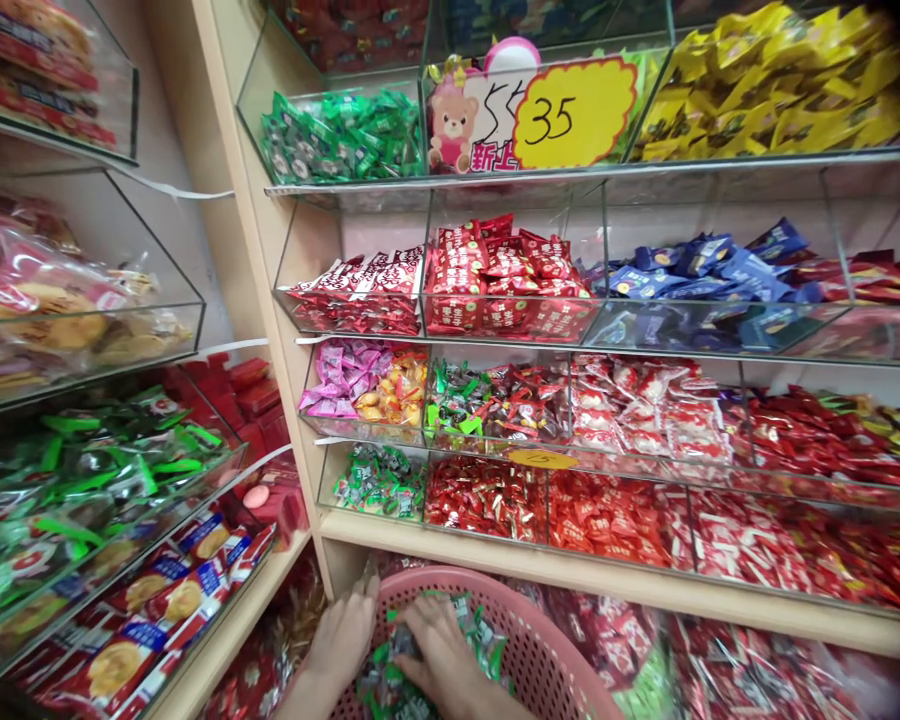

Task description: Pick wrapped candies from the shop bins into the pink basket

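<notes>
Pink plastic basket (562, 650), perforated wall, round rim, sits low in front of the pale wood shelf (570, 575). It holds green foil-wrapped candies (487, 635), crinkly and glossy. Left hand (343, 635) is curled over the basket rim, gripping it. Right hand (444, 662) is knuckles-up in the candies with fingers bent; can't tell if it clamps any. Above, a clear acrylic bin (379, 480) holds similar green candies.
</notes>
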### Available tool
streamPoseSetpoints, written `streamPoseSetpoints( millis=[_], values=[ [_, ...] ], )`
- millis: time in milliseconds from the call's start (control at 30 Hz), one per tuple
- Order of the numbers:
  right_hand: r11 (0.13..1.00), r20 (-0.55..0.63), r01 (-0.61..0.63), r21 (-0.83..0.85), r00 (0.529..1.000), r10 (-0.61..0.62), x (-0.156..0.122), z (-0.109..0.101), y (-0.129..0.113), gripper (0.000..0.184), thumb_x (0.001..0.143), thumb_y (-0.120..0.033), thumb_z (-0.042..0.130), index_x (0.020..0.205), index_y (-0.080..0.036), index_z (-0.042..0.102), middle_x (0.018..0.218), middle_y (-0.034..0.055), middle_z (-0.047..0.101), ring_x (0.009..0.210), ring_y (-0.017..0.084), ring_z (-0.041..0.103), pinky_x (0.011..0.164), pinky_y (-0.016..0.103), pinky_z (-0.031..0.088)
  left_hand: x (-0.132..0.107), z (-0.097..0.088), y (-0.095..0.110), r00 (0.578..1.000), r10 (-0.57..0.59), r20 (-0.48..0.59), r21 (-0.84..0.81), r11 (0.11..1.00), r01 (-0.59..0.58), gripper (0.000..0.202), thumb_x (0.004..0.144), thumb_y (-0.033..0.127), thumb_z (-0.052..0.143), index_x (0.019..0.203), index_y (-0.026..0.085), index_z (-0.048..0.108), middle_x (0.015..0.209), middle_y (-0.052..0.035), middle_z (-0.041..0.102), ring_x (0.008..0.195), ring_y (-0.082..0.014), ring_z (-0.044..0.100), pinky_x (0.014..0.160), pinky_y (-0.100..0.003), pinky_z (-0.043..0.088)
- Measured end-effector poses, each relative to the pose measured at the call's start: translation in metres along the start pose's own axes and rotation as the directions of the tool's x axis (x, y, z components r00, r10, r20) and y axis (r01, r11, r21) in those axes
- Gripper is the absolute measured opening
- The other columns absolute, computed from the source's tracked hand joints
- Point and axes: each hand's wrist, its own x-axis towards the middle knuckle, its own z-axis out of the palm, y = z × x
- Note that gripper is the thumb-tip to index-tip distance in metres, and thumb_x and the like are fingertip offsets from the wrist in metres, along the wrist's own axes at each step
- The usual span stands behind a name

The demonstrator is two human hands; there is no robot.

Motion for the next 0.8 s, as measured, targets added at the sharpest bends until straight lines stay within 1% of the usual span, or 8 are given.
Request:
streamPoseSetpoints(
  millis=[67,133,200,333,467,633,700,800],
  values=[
    [0.99,-0.012,0.05,-0.131,0.999,-0.053,-0.002,0.003,0.001,0.035,0.075,-0.028,0.068,0.107,-0.028,0.055,0.109,0.0014,0.059,0.104,0.024,0.05,0.095,0.043,0.035,-0.001,-0.001,-0.001,1.0,-0.01,-0.005,0.003,1.0,0.01,0.052,0.085,0.008,0.023,0.136,0.013,0.037,0.13,-0.016,0.053,0.11,-0.0231,0.057,0.091,-0.036,0.048],
    [0.976,-0.039,0.037,-0.217,0.998,-0.046,-0.003,0.003,0.003,0.033,0.077,-0.035,0.066,0.107,-0.027,0.055,0.113,0.0036,0.057,0.107,0.027,0.049,0.095,0.048,0.034,-0.002,0.0,0.0,1.0,-0.013,-0.008,0.004,1.0,0.013,0.053,0.086,0.007,0.021,0.136,0.013,0.037,0.131,-0.0163,0.052,0.11,-0.0235,0.057,0.091,-0.037,0.047],
    [0.967,-0.066,-0.001,-0.253,0.998,-0.017,-0.003,0.003,0.006,0.031,0.078,-0.04,0.063,0.106,-0.027,0.056,0.118,0.0049,0.054,0.11,0.028,0.047,0.097,0.051,0.032,-0.003,0.001,0.002,1.0,-0.012,-0.012,0.008,1.0,0.012,0.052,0.086,0.007,0.022,0.136,0.013,0.037,0.131,-0.0161,0.051,0.11,-0.0238,0.056,0.092,-0.037,0.047],
    [0.96,-0.104,-0.058,-0.274,0.994,0.031,-0.002,0.007,0.011,0.034,0.078,-0.043,0.063,0.107,-0.026,0.057,0.121,0.0054,0.054,0.113,0.029,0.047,0.099,0.052,0.032,-0.002,0.004,0.004,0.997,-0.014,-0.082,0.013,1.0,0.015,0.047,0.091,0.018,0.023,0.134,0.012,0.04,0.127,-0.0157,0.055,0.107,-0.0246,0.058,0.089,-0.037,0.049],
    [0.961,-0.135,-0.075,-0.267,0.99,0.039,0.001,0.017,0.021,0.037,0.079,-0.047,0.059,0.11,-0.027,0.055,0.123,0.0058,0.054,0.114,0.03,0.047,0.099,0.054,0.032,-0.001,0.014,0.003,0.986,-0.018,-0.163,0.0,1.0,0.018,0.047,0.093,0.031,0.022,0.132,0.014,0.043,0.124,-0.0151,0.057,0.106,-0.0242,0.059,0.087,-0.037,0.05],
    [0.972,-0.147,-0.012,-0.236,0.989,-0.024,0.005,0.034,0.042,0.045,0.08,-0.059,0.051,0.112,-0.029,0.054,0.124,0.0071,0.054,0.113,0.031,0.048,0.096,0.056,0.034,0.003,0.027,-0.002,0.99,-0.042,-0.138,-0.012,0.999,0.041,0.045,0.092,0.028,0.028,0.134,0.016,0.041,0.13,-0.0136,0.054,0.111,-0.0236,0.056,0.091,-0.037,0.048],
    [0.973,-0.176,0.0,-0.232,0.984,-0.042,0.007,0.042,0.05,0.048,0.078,-0.062,0.052,0.112,-0.028,0.055,0.122,0.008,0.056,0.11,0.032,0.05,0.096,0.055,0.034,0.003,0.028,-0.003,0.991,-0.041,-0.125,-0.025,0.999,0.038,0.044,0.092,0.026,0.029,0.133,0.02,0.042,0.131,-0.0119,0.053,0.115,-0.0225,0.054,0.094,-0.036,0.046],
    [0.974,-0.218,0.027,-0.225,0.973,-0.078,0.01,0.051,0.056,0.048,0.076,-0.061,0.054,0.111,-0.03,0.055,0.119,0.007,0.058,0.106,0.031,0.052,0.094,0.053,0.035,0.001,0.021,-0.003,0.995,-0.042,-0.093,-0.031,0.999,0.039,0.045,0.091,0.023,0.027,0.133,0.021,0.042,0.134,-0.0106,0.05,0.118,-0.0211,0.051,0.097,-0.034,0.043]
  ],
)
